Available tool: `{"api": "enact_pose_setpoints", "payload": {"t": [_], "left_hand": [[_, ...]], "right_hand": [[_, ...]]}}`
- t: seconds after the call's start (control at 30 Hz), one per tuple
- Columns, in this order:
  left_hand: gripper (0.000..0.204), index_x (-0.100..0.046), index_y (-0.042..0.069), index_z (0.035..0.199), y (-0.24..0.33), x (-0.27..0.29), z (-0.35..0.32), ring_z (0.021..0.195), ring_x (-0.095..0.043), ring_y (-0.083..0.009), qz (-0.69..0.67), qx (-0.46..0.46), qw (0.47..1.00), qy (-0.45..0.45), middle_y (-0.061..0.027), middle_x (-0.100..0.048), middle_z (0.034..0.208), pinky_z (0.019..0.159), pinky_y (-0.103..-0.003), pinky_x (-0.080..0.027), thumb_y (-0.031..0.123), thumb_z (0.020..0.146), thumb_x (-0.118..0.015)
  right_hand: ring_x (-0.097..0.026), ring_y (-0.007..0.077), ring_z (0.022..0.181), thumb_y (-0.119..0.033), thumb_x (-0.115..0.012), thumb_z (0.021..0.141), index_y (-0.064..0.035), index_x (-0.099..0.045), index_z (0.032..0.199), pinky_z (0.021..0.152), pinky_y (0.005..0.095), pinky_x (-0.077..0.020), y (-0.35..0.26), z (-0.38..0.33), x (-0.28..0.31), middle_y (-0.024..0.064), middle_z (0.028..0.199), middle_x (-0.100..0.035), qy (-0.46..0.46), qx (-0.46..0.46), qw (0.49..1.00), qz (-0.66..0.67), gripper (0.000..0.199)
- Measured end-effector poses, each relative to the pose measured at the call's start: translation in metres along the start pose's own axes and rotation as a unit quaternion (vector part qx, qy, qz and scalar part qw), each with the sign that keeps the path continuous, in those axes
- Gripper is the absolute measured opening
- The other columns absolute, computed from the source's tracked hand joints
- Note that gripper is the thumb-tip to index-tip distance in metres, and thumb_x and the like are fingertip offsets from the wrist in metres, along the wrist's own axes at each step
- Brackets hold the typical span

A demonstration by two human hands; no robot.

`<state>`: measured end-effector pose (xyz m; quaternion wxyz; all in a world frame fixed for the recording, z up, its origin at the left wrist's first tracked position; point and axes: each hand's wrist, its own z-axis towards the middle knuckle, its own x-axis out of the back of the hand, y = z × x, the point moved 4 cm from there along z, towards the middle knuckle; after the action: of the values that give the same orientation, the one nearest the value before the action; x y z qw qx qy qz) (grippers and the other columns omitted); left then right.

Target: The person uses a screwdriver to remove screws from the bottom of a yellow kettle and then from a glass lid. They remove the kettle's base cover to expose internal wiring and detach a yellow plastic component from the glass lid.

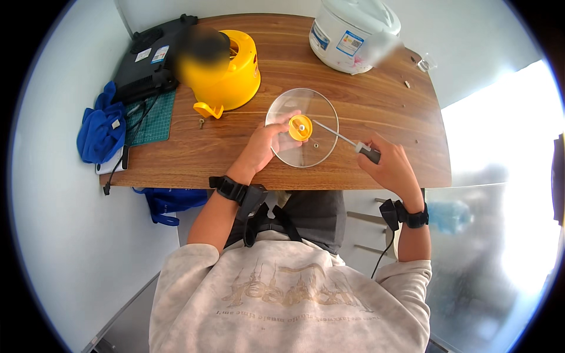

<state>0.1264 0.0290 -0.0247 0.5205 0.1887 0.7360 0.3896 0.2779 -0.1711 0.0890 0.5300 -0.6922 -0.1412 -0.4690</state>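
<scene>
While I look down from the head view, my left hand (263, 144) grips the near-left rim of a clear glass lid (302, 127), thumb lying across the glass toward its yellow knob (300, 127) at the middle. My right hand (393, 167) is closed around the dark handle of a screwdriver (344, 139), whose thin shaft runs up and left over the lid, the tip just beside the knob; I cannot tell whether it touches. The lid sits at the centre of the frame on the wooden table (376, 100), its lower edge close to the table's near edge. Bare wood lies to the right of the lid, out to the table's right edge, and more between lid and the white rice cooker (353, 32) at the upper centre-right. A yellow appliance body (226, 70) stands well apart at the upper left, next to a black flat device (150, 59) and a green cutting mat (150, 120). A blue cloth (101, 129) hangs over the left edge.
</scene>
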Motion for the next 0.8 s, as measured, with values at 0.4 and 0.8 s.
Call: {"api": "enact_pose_setpoints", "payload": {"t": [0.4, 0.8], "left_hand": [[0.050, -0.041, -0.005, 0.150, 0.003, -0.003, -0.002, 0.124, -0.060, -0.0398, 0.007, 0.001, 1.000, -0.004, -0.0240, -0.052, 0.144, 0.104, -0.042, -0.051, 0.009, 0.102, -0.037], [0.048, -0.042, -0.001, 0.150, -0.001, 0.003, 0.000, 0.122, -0.063, -0.0360, 0.035, 0.014, 0.999, -0.004, -0.0236, -0.054, 0.143, 0.104, -0.038, -0.052, 0.013, 0.104, -0.037]], "right_hand": [[-0.065, 0.0364, 0.073, -0.029, -0.072, 0.089, -0.0124, -0.074, 0.112, 0.067, 0.0430, -0.0514, -0.015, 0.012, 0.001, 0.0156, 0.079, -0.070, -0.050, 0.073, 0.984, -0.152, 0.028], [-0.066, 0.0261, 0.081, -0.012, -0.075, 0.081, -0.0167, -0.075, 0.107, 0.067, 0.0387, -0.0533, -0.030, 0.020, 0.013, 0.0038, 0.089, -0.067, 0.040, 0.208, 0.947, -0.242, 0.027]]}}
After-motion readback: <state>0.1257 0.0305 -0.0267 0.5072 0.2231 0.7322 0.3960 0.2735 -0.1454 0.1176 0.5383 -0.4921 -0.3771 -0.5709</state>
